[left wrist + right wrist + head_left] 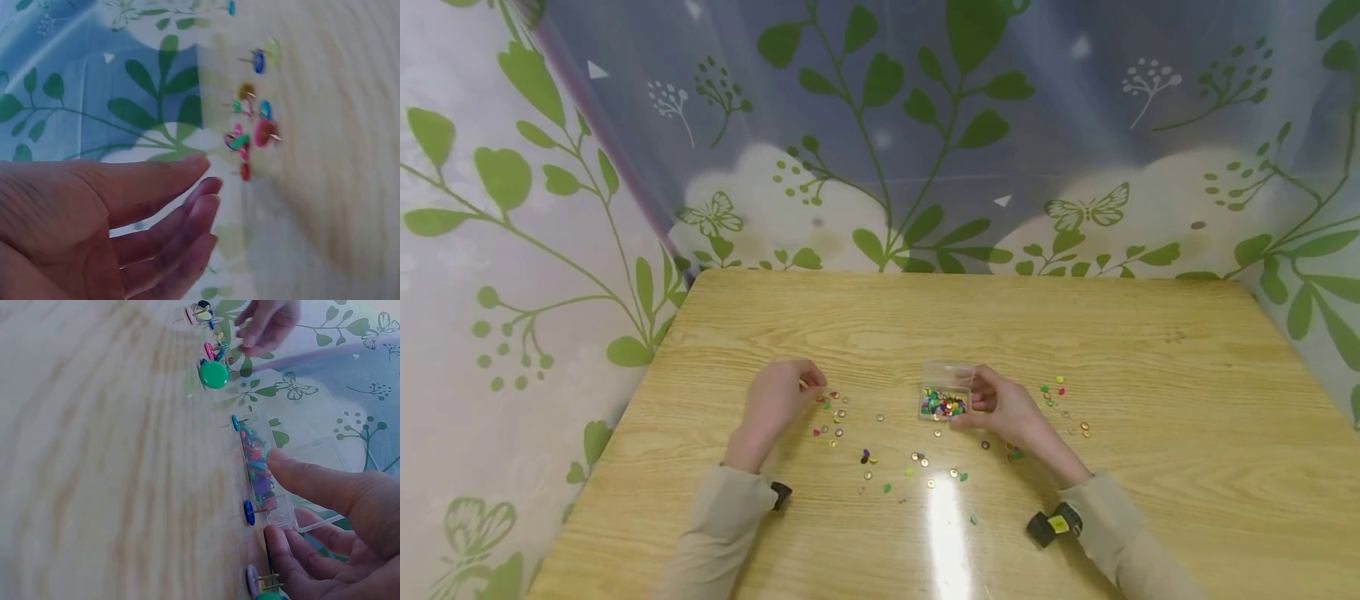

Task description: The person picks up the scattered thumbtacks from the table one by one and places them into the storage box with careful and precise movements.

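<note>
Thumbtacks: loose ones lie scattered over the near middle of the table, with a cluster at the left, a looser group to the right of the right hand, and many more heaped inside the box.
Box: clear plastic, on the table between the two hands, its lid raised along the far side.
Left hand: at the left cluster, fingers loosely bent, thumb and forefinger near each other with nothing visible held between them.
Right hand: grasping the box at its right end, thumb on the near side and fingers farther round.
Step in hand: seemingly gathering stray tacks, the left hand reaching for one while the right steadies the box.
Next move: it would call for a light thumb-and-forefinger pinch on a tack's head or rim, clear of the pin, with the box kept still and level.
Left wrist view: shows the gap between thumb and fingertips, which the head view mostly hides, and a red tack just beyond them; the box does not appear there.
Right wrist view: shows a blue tack close beside the box, its pin pointing sideways.
Head view: alone gives the whole spread, including the tacks at the right.
</note>
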The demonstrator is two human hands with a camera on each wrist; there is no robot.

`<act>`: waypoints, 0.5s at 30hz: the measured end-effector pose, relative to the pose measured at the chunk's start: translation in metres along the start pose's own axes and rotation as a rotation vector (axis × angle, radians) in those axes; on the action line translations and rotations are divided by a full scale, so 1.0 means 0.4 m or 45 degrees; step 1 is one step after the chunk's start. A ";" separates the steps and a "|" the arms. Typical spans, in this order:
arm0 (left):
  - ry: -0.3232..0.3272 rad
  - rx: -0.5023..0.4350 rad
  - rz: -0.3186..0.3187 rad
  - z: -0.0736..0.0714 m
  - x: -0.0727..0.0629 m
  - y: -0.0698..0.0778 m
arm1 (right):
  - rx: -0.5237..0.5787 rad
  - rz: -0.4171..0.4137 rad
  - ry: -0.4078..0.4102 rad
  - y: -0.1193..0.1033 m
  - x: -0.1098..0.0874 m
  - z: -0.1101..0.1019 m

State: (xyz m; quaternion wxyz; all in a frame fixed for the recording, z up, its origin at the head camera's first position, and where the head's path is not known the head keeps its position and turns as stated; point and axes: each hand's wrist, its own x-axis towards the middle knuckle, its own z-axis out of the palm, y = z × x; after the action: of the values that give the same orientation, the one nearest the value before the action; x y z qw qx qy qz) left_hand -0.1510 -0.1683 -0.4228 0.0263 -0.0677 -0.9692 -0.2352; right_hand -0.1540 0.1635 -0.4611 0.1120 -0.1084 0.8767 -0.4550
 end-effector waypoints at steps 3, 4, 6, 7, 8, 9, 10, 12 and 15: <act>-0.048 0.025 -0.024 0.004 -0.002 -0.012 | -0.004 -0.006 -0.002 0.000 -0.001 -0.001; -0.060 0.035 -0.032 0.006 -0.002 -0.015 | -0.004 -0.007 -0.002 0.000 -0.001 -0.001; -0.073 0.042 -0.040 0.010 0.000 -0.020 | -0.004 -0.003 0.001 0.000 -0.001 -0.001; -0.076 0.044 -0.043 0.012 0.001 -0.022 | -0.003 -0.002 0.003 0.000 -0.001 -0.001; -0.078 0.041 -0.049 0.014 0.002 -0.023 | -0.002 0.002 0.005 0.000 -0.001 0.000; -0.079 0.040 -0.057 0.015 0.003 -0.024 | -0.001 -0.004 0.005 0.000 0.000 0.000; -0.076 0.042 -0.069 0.017 0.005 -0.025 | 0.001 -0.005 0.008 0.000 0.000 0.001; -0.055 0.050 -0.089 0.018 0.007 -0.026 | 0.008 -0.011 0.011 0.000 0.000 0.002; -0.010 0.046 -0.120 0.019 0.011 -0.027 | 0.005 -0.021 0.017 0.001 0.000 0.001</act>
State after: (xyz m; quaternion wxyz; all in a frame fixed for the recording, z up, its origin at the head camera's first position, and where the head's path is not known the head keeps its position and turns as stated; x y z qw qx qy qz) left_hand -0.1569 -0.1740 -0.4341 0.0124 -0.0225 -0.9755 -0.2185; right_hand -0.1541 0.1634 -0.4614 0.1027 -0.1122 0.8757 -0.4582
